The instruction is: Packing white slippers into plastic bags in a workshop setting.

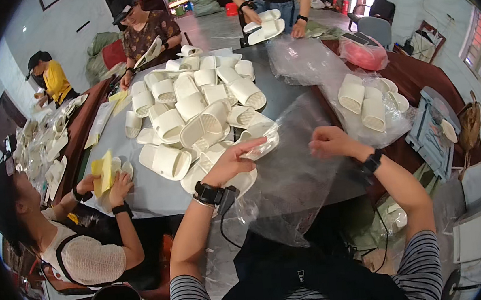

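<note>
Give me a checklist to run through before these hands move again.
1. Left hand unobstructed in view: ok, above the near edge of the slipper pile.
2. Right hand gripping the clear plastic: cannot tell, fingers curled.
3. Clear plastic wholly on the table: not ok, it hangs past the near edge.
4. Slippers within reach: ok, piled by the left hand.
5. Co-worker's hands apart from both: ok, off to the left.

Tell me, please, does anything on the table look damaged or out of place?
Nothing looks clearly damaged. The crumpled sheet of clear plastic hangs over the near edge of the broad grey table, so it looks askew. The cream-white, open-toed slippers lie heaped at different angles, which looks untidy.
</note>
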### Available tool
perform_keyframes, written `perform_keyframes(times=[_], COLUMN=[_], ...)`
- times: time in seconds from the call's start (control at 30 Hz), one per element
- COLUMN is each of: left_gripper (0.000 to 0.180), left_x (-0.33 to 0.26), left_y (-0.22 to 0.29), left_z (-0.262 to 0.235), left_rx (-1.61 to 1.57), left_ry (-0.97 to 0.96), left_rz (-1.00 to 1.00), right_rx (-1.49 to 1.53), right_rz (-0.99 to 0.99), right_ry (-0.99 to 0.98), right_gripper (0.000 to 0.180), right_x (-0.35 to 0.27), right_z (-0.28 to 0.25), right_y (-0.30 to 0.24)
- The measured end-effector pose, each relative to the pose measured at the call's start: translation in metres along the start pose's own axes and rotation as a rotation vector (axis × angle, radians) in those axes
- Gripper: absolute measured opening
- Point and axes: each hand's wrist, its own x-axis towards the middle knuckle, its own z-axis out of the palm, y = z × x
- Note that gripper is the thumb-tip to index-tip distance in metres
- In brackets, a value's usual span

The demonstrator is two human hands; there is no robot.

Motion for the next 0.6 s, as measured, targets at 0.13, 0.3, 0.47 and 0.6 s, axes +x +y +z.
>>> perform_keyframes(times=[0.13, 0.3, 0.47, 0.6], left_gripper=[0.055, 0.047, 0.062, 0.066], left_x=[-0.026, -0.028, 0.017, 0.041], left_y=[0.032, 0.041, -0.067, -0.141], left_z=[0.001, 0.091, 0.182, 0.178], left_rx=[0.718, 0.898, 0.811, 1.166], left_ry=[0.297, 0.371, 0.14, 0.149], left_rz=[0.05, 0.585, 0.515, 0.439], right_rx=[0.279, 0.937, 1.034, 0.961], right_rz=[0.249, 0.266, 0.352, 0.374], right_ry=[0.38, 0.353, 0.384, 0.379], right_gripper=[0.021, 0.023, 0.022, 0.025], right_x=[-0.04, -0.089, -0.1, -0.107], right_z=[-0.04, -0.065, 0.042, 0.056], right_y=[0.028, 0.11, 0.083, 0.094])
